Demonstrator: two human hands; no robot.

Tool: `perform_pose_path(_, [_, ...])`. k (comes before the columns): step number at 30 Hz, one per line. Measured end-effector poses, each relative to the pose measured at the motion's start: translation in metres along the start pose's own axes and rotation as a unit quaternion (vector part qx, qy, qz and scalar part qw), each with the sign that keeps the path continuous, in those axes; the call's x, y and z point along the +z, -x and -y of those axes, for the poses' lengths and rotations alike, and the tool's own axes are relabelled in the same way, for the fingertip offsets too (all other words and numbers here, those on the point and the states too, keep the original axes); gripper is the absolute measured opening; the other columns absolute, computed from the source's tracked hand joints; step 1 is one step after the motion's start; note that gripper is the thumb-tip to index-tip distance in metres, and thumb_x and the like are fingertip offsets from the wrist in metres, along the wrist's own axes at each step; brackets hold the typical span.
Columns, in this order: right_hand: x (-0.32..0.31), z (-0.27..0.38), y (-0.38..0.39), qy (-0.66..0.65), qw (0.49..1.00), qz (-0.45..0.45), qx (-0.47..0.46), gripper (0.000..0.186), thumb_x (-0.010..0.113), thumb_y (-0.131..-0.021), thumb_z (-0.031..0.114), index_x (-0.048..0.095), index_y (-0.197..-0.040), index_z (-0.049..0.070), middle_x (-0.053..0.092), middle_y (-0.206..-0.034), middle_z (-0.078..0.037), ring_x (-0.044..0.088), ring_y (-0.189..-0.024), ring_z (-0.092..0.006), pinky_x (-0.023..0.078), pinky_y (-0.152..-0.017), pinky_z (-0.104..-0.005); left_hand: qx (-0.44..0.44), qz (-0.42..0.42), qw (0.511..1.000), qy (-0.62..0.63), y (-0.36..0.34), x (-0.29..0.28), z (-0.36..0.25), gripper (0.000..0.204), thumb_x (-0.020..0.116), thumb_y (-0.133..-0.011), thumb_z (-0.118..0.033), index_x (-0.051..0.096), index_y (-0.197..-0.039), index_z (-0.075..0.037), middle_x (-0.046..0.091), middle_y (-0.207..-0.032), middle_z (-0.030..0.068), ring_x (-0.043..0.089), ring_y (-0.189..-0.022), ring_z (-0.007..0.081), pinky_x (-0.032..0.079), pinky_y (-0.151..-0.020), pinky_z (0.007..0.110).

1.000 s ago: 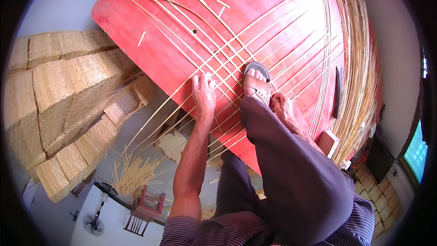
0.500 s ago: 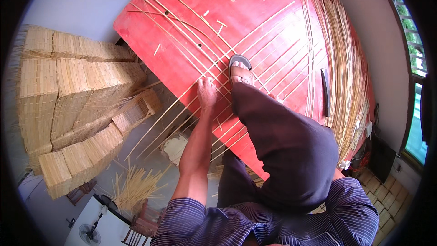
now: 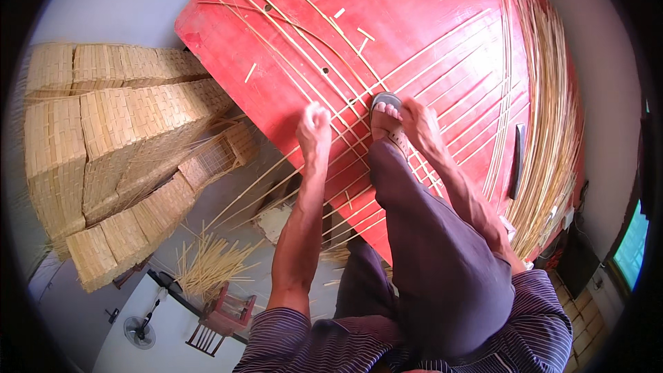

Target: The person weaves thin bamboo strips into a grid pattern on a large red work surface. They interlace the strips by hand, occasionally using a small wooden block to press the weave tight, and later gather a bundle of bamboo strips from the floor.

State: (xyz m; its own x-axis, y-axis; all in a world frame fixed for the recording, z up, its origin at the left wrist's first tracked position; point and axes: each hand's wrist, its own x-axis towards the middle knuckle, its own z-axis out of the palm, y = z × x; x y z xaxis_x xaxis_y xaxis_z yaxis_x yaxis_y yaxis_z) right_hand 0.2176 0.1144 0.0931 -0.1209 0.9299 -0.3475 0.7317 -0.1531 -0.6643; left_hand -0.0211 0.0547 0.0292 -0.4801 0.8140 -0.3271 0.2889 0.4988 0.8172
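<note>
Strips (image 3: 378, 85) lie crisscrossed on a red board (image 3: 435, 0), a few poking past its lower-left edge. Sandalled foot (image 3: 388, 121) is planted right on the weave. Left hand (image 3: 314, 128) is half curled near the crossings, right hand (image 3: 420, 124) is bunched up just beside the toes. Can't tell if either's actually pinching a strip, tbh.

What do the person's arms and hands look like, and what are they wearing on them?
The left sleeve and right sleeve are dark, bluish-purple cloth with thin, pale stripes. They end around the elbows, so the forearms are bare. The left hand and right hand have no gloves on. I can't see a watch.
</note>
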Motion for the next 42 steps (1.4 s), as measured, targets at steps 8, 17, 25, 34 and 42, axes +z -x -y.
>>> perform_pose_path(8, [0.095,0.071,-0.099,0.092,0.992,0.089,-0.018,0.027,0.062,-0.088,0.019,0.059,-0.104,-0.003,0.067,-0.088,-0.029,0.065,-0.089,-0.0486,0.053,-0.077,-0.0546,-0.284,0.002,0.886,0.365,-0.075,-0.006,-0.028,0.051,0.070,-0.091,-0.024,0.051,-0.132,-0.001,0.056,-0.135,0.0210,0.056,-0.123,0.0396,0.043,-0.098,0.054])
perform_pose_path(17, [0.083,0.064,-0.117,-0.008,0.982,0.185,0.026,0.021,0.059,-0.084,0.019,0.066,-0.089,0.000,0.067,-0.089,-0.025,0.067,-0.091,-0.0385,0.051,-0.079,-0.0487,-0.293,0.041,0.902,0.314,-0.073,-0.008,-0.024,0.054,0.075,-0.087,-0.033,0.054,-0.130,-0.007,0.058,-0.129,0.0148,0.052,-0.125,0.0369,0.037,-0.103,0.054])
perform_pose_path(25, [0.086,0.054,-0.128,-0.059,0.976,0.208,-0.009,0.018,0.060,-0.080,0.018,0.065,-0.084,0.002,0.065,-0.074,-0.016,0.064,-0.072,-0.0271,0.050,-0.065,-0.0427,-0.221,0.080,0.934,0.271,-0.074,-0.009,-0.027,0.048,0.076,-0.087,-0.033,0.060,-0.124,-0.007,0.065,-0.113,0.0070,0.062,-0.100,0.0220,0.046,-0.088,0.041])
perform_pose_path(34, [0.085,0.052,-0.131,-0.120,0.958,0.260,0.007,0.018,0.058,-0.083,0.014,0.069,-0.093,0.003,0.067,-0.076,-0.015,0.064,-0.071,-0.0282,0.050,-0.064,-0.0409,-0.100,0.208,0.935,0.269,-0.100,-0.016,-0.045,0.048,0.068,-0.094,-0.035,0.058,-0.127,-0.001,0.068,-0.107,0.0100,0.065,-0.108,0.0210,0.051,-0.094,0.040])
perform_pose_path(42, [0.064,0.046,-0.120,0.012,0.987,-0.125,-0.097,0.012,0.060,-0.086,0.014,0.066,-0.081,0.005,0.066,-0.073,-0.016,0.069,-0.076,-0.0315,0.055,-0.068,-0.0451,0.020,0.257,0.945,0.203,-0.123,-0.001,-0.074,0.042,0.064,-0.097,-0.027,0.061,-0.130,-0.001,0.072,-0.106,0.0100,0.066,-0.101,0.0171,0.050,-0.096,0.033])
